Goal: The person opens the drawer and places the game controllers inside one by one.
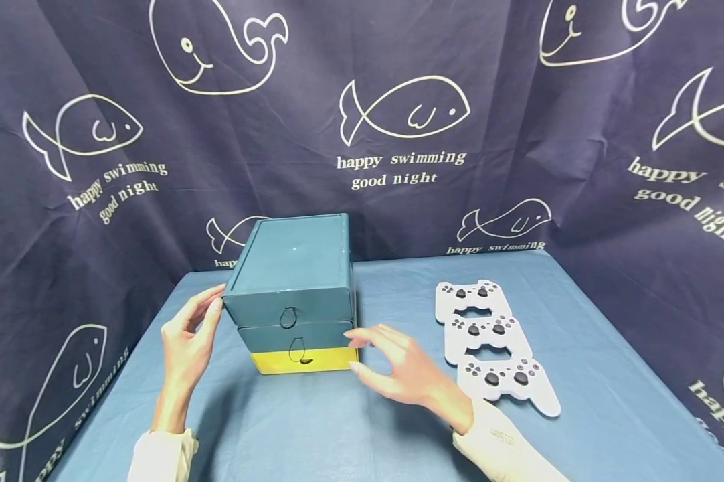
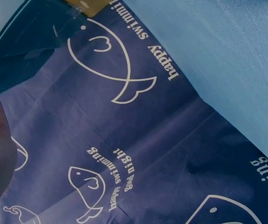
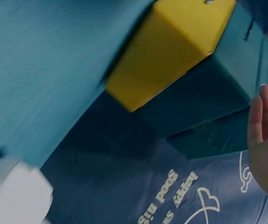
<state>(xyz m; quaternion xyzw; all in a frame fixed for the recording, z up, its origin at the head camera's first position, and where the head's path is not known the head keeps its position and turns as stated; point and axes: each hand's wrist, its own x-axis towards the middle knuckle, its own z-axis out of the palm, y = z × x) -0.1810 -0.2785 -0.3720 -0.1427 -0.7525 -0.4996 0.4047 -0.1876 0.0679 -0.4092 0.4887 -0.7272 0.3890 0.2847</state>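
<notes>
A stack of drawer boxes stands on the blue-covered table. Its upper part is a teal drawer box (image 1: 296,258) with two drawer fronts, each with a thin dark loop pull. A yellow box (image 1: 326,359) lies under it, with a small dark pull at the top of its front. My left hand (image 1: 187,335) is at the upper left front corner of the teal box, fingertips and thumb touching its edge. Beside the stack's lower right front corner is my right hand (image 1: 398,365), fingers and thumb apart; in the right wrist view its fingers (image 3: 264,114) look extended.
Several steps right of the stack, three white game controllers, the back one (image 1: 449,304), the middle one (image 1: 458,341) and the front one (image 1: 476,388), overlap in a slanting row. A dark blue curtain (image 1: 398,214) with white fish and whales hangs behind and beside the table (image 1: 314,435).
</notes>
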